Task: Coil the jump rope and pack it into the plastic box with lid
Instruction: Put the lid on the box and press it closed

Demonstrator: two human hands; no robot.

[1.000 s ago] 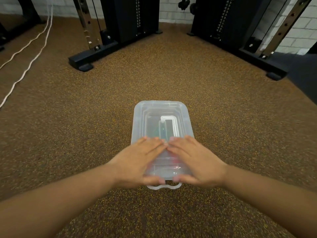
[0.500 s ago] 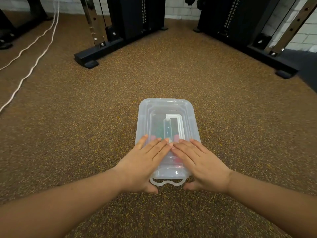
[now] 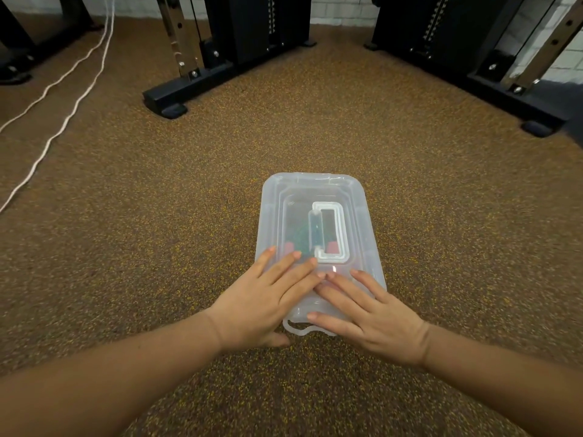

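A clear plastic box (image 3: 318, 190) stands on the floor with its lid on and the lid's handle (image 3: 331, 231) folded flat. Through the lid the jump rope (image 3: 299, 238) shows dimly as green and red shapes. My left hand (image 3: 265, 307) lies flat on the lid's near left part, with the thumb down beside the near clip (image 3: 296, 329). On the near right part my right hand (image 3: 372, 316) lies flat, thumb on top. The fingertips of both hands meet near the handle. Neither hand grips anything.
The floor (image 3: 157, 247) is brown speckled rubber. A black gym machine base (image 3: 176, 99) stands at the back left and another (image 3: 504, 86) at the back right. A white cord (image 3: 63, 121) runs along the floor at the far left.
My thumbs have let go of the lid's near edge, and the right thumb now lies on top. Both hands have flattened and slid a little toward me. The box looks unmoved.
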